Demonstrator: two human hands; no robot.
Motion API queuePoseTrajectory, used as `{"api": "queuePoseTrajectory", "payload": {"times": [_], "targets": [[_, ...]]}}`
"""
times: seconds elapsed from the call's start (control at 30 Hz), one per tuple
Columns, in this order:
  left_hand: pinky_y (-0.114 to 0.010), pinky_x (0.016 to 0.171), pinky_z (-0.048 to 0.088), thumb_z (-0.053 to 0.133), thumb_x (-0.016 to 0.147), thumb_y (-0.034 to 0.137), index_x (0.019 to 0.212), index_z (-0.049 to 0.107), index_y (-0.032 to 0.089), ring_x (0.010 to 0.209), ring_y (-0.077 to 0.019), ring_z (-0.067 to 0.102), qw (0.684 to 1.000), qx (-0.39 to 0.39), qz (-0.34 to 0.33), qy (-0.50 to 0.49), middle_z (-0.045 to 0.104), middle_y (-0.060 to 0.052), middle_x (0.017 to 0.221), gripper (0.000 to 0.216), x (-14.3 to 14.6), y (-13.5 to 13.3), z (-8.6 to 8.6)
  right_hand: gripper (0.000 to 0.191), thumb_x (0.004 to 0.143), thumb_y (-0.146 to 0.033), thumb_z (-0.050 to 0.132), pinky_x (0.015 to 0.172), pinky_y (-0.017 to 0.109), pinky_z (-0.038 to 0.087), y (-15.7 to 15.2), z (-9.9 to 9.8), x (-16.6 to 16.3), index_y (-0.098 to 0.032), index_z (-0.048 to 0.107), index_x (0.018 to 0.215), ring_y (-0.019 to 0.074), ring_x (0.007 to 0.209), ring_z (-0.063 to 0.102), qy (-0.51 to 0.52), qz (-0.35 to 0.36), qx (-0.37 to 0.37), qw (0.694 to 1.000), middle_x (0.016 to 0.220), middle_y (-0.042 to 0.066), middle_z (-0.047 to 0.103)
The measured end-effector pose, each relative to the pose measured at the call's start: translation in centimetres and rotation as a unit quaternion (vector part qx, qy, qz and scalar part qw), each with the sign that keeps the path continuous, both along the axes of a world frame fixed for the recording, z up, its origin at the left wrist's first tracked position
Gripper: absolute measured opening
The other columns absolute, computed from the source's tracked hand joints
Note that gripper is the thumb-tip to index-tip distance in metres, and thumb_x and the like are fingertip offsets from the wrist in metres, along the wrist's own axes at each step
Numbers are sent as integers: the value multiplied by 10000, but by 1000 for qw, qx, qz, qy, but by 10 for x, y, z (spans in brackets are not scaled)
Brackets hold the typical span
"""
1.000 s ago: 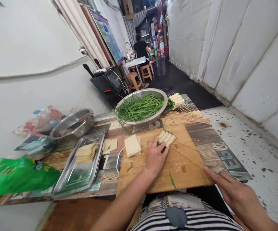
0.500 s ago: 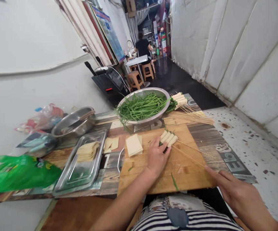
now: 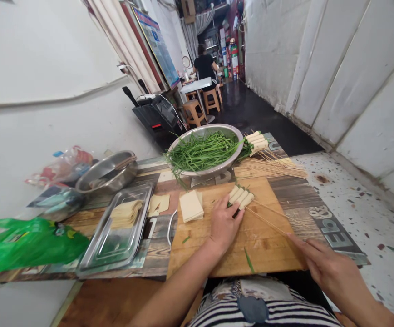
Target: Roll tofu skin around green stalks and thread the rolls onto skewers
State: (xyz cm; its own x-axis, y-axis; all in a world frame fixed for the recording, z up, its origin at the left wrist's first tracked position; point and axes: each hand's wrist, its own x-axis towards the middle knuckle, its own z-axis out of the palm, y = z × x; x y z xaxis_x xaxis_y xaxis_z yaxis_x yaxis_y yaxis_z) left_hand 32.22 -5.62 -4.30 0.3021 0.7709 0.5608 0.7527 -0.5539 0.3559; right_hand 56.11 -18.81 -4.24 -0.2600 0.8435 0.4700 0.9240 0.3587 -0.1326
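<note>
On the wooden cutting board [image 3: 265, 250], several pale tofu-sheet rolls [image 3: 241, 197] with green stalks inside lie side by side. My left hand [image 3: 224, 222] holds them from the near left side, fingers closed against the rolls. In my right hand [image 3: 314, 252], at the board's right edge, a thin bamboo skewer [image 3: 268, 221] is pinched near its end. Its other end reaches the nearest roll; the tip is hidden. A second skewer sticks out of the rolls to the right. Left of my left hand is a stack of cut tofu sheets [image 3: 190, 206].
Behind the board stands a metal bowl of green chives [image 3: 205, 152]. Finished skewered rolls [image 3: 256, 141] and loose bamboo skewers [image 3: 272, 169] lie right of it. To the left are a metal tray [image 3: 115, 250], another bowl [image 3: 106, 184] and a green bag [image 3: 36, 243]. A person [image 3: 204, 66] sits far back.
My right hand has moved slightly toward the rolls, so less of the skewer shows between them. My left hand keeps its hold. The whole view has shifted a little.
</note>
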Motion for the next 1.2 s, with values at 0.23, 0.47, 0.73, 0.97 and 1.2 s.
{"api": "queuePoseTrajectory", "payload": {"times": [0.23, 0.47, 0.73, 0.97, 1.2], "targets": [[-460, 921, 523, 714, 786, 241, 911, 751, 176, 1020, -268, 629, 1000, 5, 2, 5, 652, -155, 1151, 146, 0, 1, -1, 387, 965, -188, 306, 511, 192, 521, 5, -4, -2, -167, 625, 1183, 113, 557, 649, 18, -2, -1, 1000, 796, 34, 682], [-459, 911, 530, 710, 786, 237, 901, 752, 187, 1019, -267, 632, 1000, 17, 10, 4, 661, -142, 1140, 133, 0, 0, -1, 397, 976, -209, 301, 495, 192, 527, 9, -5, -6, -187, 651, 1163, 118, 578, 666, 23, -8, 1, 1000, 817, 34, 703], [-445, 891, 541, 724, 769, 224, 887, 753, 188, 1008, -266, 636, 1000, 15, 9, 10, 666, -138, 1126, 127, 1, 0, 2, 383, 962, -194, 336, 526, 226, 556, 13, -9, -10, -158, 666, 1152, 150, 640, 691, 32, -5, 6, 999, 848, 60, 717], [-450, 897, 537, 715, 778, 229, 899, 744, 193, 1010, -260, 627, 1000, 12, 9, 13, 660, -126, 1131, 129, 1, 0, 1, 380, 954, -194, 351, 558, 242, 564, 15, -15, -12, -198, 665, 1166, 151, 648, 684, 53, -18, -30, 998, 872, 59, 719], [-431, 891, 543, 706, 789, 246, 906, 745, 192, 1005, -257, 622, 1000, 22, 13, 12, 658, -124, 1133, 134, 2, 0, 1, 378, 949, -159, 345, 547, 228, 551, 20, -18, -14, -169, 647, 1176, 138, 634, 677, 59, 0, -26, 998, 864, 59, 709]]}}
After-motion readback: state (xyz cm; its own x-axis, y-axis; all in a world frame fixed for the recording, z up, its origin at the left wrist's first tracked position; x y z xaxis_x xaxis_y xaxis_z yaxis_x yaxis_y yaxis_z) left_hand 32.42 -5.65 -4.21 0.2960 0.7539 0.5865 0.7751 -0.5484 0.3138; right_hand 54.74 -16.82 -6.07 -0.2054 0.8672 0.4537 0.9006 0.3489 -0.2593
